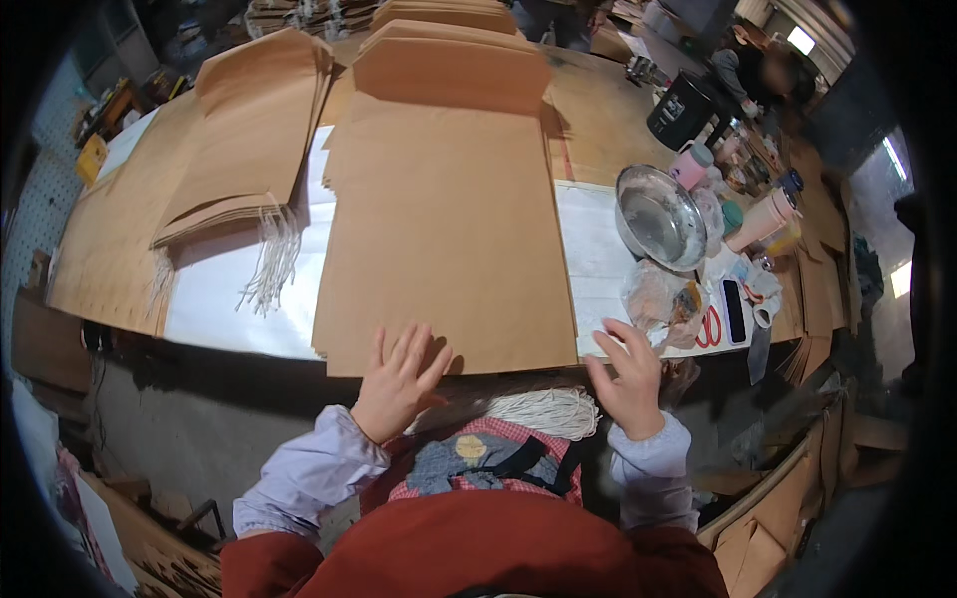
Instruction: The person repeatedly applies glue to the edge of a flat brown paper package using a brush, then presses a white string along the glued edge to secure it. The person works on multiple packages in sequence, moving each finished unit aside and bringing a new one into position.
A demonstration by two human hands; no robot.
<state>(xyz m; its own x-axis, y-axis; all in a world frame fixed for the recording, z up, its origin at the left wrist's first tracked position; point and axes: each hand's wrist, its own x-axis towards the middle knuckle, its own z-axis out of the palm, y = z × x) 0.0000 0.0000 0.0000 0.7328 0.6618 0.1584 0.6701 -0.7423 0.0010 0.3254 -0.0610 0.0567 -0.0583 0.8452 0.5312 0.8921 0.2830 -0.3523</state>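
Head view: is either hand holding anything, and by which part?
Nothing is held: the left hand spreads over the near edge of the brown paper stack; the right hand is open beside its near right corner.

Brown paper bags (449, 224), stacked, lying flat

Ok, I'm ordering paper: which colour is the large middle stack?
The middle stack is brown; best view: head.

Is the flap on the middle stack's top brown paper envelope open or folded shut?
Open: the flap stretches beyond the far end of the brown paper envelope, not folded over it.
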